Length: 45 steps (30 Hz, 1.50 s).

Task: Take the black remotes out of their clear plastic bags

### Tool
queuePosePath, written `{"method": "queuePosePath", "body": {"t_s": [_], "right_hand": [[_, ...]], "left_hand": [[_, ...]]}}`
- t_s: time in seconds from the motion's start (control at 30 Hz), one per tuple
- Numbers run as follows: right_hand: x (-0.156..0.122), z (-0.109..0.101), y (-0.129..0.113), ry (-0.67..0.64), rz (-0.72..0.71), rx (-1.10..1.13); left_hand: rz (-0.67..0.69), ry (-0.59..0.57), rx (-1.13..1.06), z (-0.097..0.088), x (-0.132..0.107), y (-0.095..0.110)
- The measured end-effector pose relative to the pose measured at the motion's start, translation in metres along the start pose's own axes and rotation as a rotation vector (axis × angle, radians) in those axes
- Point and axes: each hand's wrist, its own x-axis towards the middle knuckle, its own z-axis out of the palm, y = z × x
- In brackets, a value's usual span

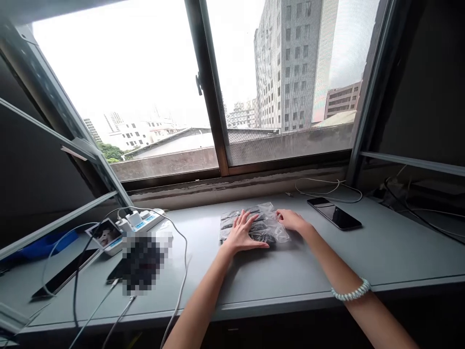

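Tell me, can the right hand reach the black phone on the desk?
Probably yes. The right hand touches the plastic bag at its edge, and the phone lies flat just to its right. Only bare desk shows between them, with nothing in the way.

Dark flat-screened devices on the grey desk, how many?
2: a glossy black smartphone right of the clear plastic bag, and a long dark slab at far left. Another may be hidden behind the blurred patch.

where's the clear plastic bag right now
In the head view the clear plastic bag lies flat on the desk below the window, the left hand pressed on it and the right hand at its right edge; a black smartphone lies further right.
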Motion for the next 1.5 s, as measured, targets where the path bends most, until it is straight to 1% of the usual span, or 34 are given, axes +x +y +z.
{"method": "queuePosePath", "body": {"t_s": [0.07, 0.17, 0.3, 0.43, 0.53, 0.77, 0.93, 1.27, 1.4, 1.5], "right_hand": [[0.000, 0.001, 0.000, -0.008, -0.003, 0.008], [-0.001, 0.002, -0.001, -0.011, 0.008, 0.013], [-0.003, 0.003, -0.003, 0.005, 0.023, 0.019], [-0.005, 0.005, -0.004, 0.005, 0.048, 0.036], [-0.005, 0.006, -0.003, 0.017, 0.058, 0.041], [-0.009, 0.005, -0.006, -0.012, 0.070, 0.036], [-0.009, 0.005, -0.007, -0.015, 0.064, 0.051], [-0.010, 0.005, -0.008, -0.012, 0.044, 0.051], [-0.010, 0.006, -0.007, -0.013, 0.038, 0.039], [-0.009, 0.008, -0.003, -0.029, 0.025, 0.025]], "left_hand": [[-0.042, -0.057, 0.011, -0.001, 0.001, -0.001], [-0.112, -0.113, 0.037, -0.002, 0.003, -0.002], [-0.177, -0.124, 0.056, 0.002, 0.006, -0.005], [-0.220, -0.094, 0.085, 0.006, 0.009, -0.009], [-0.302, -0.076, 0.106, 0.004, 0.012, -0.014], [-0.522, -0.015, 0.131, -0.008, 0.012, -0.031], [-0.709, 0.025, 0.184, -0.017, 0.009, -0.045], [-0.949, 0.070, 0.275, -0.041, -0.005, -0.074], [-1.004, 0.115, 0.271, -0.047, -0.008, -0.078], [-1.039, 0.192, 0.251, -0.043, -0.010, -0.074]]}}
